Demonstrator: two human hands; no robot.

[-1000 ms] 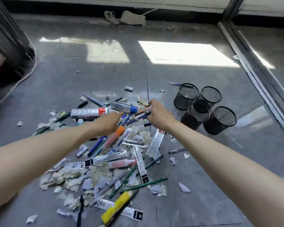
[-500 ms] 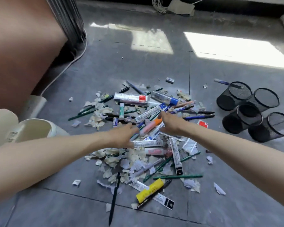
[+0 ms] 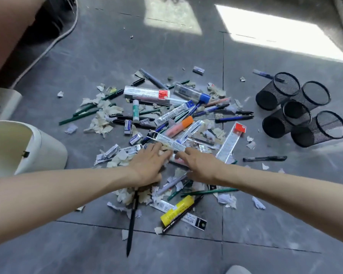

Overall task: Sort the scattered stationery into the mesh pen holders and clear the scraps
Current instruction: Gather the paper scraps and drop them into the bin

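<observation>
A heap of stationery and torn paper scraps [image 3: 105, 117] lies on the grey floor. In it are pens, erasers, an orange-capped highlighter [image 3: 179, 126], a yellow glue stick [image 3: 176, 210] and a clear refill packet [image 3: 167, 143]. My left hand [image 3: 148, 166] and my right hand [image 3: 199, 168] rest palm down on the near middle of the heap, side by side, fingers spread. Their fingertips touch the refill packet's near edge, and neither hand grips anything. Several black mesh pen holders [image 3: 294, 117] stand clustered to the right, and they look empty.
A cream waste bin [image 3: 38, 149] stands at the left with its mouth toward me. A loose black pen [image 3: 264, 158] lies between the heap and the holders. A black pencil [image 3: 132, 220] lies at the near edge. A cable [image 3: 53, 42] runs along the far left.
Both hands have drawn back from the far side of the heap to its near middle and flattened onto it. The view has tilted down and left, bringing the bin in.
</observation>
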